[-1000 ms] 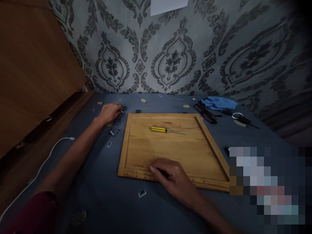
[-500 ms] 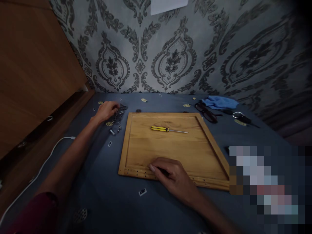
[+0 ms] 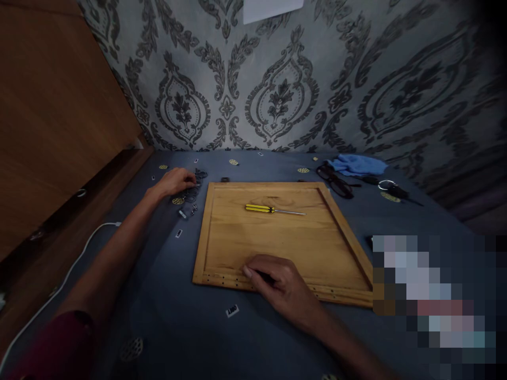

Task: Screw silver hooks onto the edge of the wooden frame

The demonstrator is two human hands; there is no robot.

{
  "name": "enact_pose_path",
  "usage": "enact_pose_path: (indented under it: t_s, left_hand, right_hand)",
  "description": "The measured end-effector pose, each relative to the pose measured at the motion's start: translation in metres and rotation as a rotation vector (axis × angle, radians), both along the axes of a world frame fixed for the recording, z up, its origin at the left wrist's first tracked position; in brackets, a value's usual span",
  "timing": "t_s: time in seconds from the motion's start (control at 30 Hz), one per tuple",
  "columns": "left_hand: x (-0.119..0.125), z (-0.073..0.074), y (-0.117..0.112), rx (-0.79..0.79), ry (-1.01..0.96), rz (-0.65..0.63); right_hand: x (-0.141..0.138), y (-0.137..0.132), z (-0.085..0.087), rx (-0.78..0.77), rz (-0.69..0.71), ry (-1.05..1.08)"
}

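A framed wooden panel [image 3: 277, 243] lies flat, with small dark holes along its near rail. On it rests a screwdriver [image 3: 261, 209] with a yellow and black handle, its shaft pointing right. My right hand [image 3: 283, 285] rests over the near rail, thumb and fingertips together; whatever might be between them is hidden. Left of the panel, my left hand [image 3: 178, 181] reaches into a pile of small metal hardware [image 3: 191, 195], fingers curled down and drawn together. I cannot make out what its fingertips hold. Several loose small pieces [image 3: 182, 213] lie nearer me.
Dark glasses [image 3: 336, 182], a blue cloth [image 3: 358, 165] and keys on a ring [image 3: 392, 188] lie behind the panel to the right. A white cable [image 3: 75, 269] runs along the left. The patterned wall [image 3: 227, 105] closes off the back; a wooden cabinet [image 3: 59, 105] stands left.
My left hand has shifted slightly right and down, its fingers now lower over the hardware pile. My right hand, the panel and the screwdriver stay where they were.
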State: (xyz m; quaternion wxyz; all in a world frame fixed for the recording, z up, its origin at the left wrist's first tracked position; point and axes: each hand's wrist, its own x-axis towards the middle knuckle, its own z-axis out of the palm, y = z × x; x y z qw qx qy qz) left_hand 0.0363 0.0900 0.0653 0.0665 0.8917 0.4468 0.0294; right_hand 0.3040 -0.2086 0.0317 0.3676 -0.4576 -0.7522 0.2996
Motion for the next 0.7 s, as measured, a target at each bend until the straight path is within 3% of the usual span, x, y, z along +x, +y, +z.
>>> enact_pose_path:
  t_s: [0.4,0.7]
  left_hand:
    - [-0.003,0.009,-0.001,0.019,0.004,-0.066]
    - [0.001,-0.001,-0.001,0.030,-0.023,-0.031]
  right_hand:
    - [-0.001,0.001,0.001,-0.019,-0.012,-0.006]
    - [0.000,0.000,0.002,-0.013,-0.008,-0.001]
